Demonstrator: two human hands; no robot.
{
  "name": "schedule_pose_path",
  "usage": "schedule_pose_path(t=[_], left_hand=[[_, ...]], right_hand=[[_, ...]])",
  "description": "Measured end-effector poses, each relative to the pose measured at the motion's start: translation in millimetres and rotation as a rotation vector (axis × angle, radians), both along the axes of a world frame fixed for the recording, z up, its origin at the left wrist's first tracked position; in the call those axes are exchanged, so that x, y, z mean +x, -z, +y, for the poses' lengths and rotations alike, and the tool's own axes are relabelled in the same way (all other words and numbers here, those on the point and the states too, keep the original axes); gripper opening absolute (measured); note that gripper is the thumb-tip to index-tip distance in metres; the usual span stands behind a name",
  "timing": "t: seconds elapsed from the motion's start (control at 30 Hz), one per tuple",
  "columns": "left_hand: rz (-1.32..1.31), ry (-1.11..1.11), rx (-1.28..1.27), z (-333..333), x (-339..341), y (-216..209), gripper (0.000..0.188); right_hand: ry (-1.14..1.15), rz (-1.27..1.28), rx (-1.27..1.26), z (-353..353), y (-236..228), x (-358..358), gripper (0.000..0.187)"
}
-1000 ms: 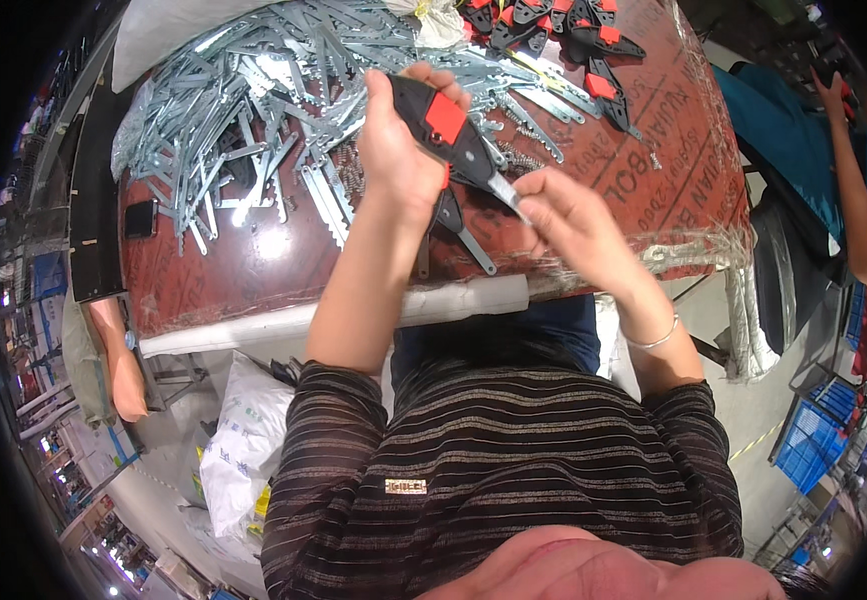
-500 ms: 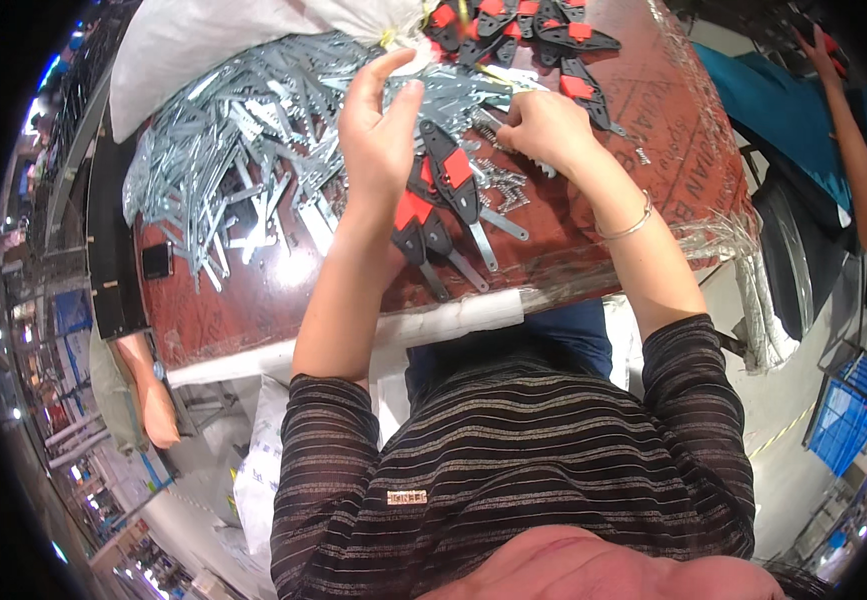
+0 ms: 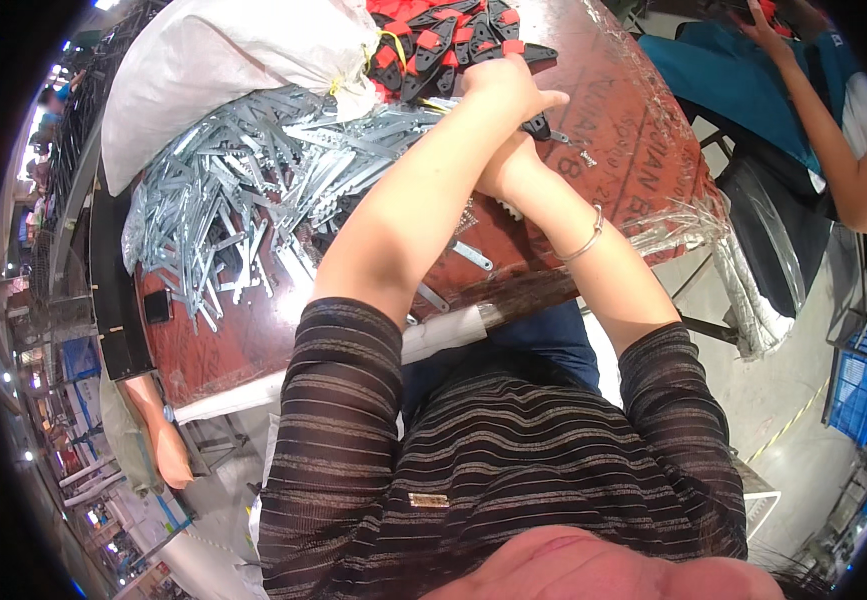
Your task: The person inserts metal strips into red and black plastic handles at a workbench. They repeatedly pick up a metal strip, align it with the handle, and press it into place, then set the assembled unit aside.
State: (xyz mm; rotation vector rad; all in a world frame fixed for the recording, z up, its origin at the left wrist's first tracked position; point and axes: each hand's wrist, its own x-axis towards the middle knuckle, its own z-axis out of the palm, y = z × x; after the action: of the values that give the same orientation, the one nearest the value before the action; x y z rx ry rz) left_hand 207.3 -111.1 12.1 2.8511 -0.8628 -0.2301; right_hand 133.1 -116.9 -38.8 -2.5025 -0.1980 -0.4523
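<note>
My left arm crosses over the right one. My left hand is at the near edge of a heap of black plastic clamp-like parts with red pads. Its thumb sticks out to the right, away from the fingers. The fingertips are partly hidden beside one of those parts, and I see nothing held. My right hand lies beneath the left wrist, and its fingers are covered. Just right of it, the end of a black part shows. A small coil spring lies farther right.
A large pile of thin silvery metal strips covers the table's left half. Behind it slumps a white sack. A dark flat rectangular object lies at the left edge. Another person's arm is at the right, with blue crates below.
My left hand has swung right and away from me, across the right arm to the heap of black-and-red parts. The right hand, seen pinching among springs before, is now covered. The view has shifted slightly.
</note>
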Motion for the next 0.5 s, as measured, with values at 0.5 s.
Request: schedule_pose_path(t=[0.5], left_hand=[[1.486,-0.202,-1.561,109.8,-3.7,7.9,0.025]], right_hand=[[0.273,0.006,0.127,-27.9,-54.7,-136.2,0.019]])
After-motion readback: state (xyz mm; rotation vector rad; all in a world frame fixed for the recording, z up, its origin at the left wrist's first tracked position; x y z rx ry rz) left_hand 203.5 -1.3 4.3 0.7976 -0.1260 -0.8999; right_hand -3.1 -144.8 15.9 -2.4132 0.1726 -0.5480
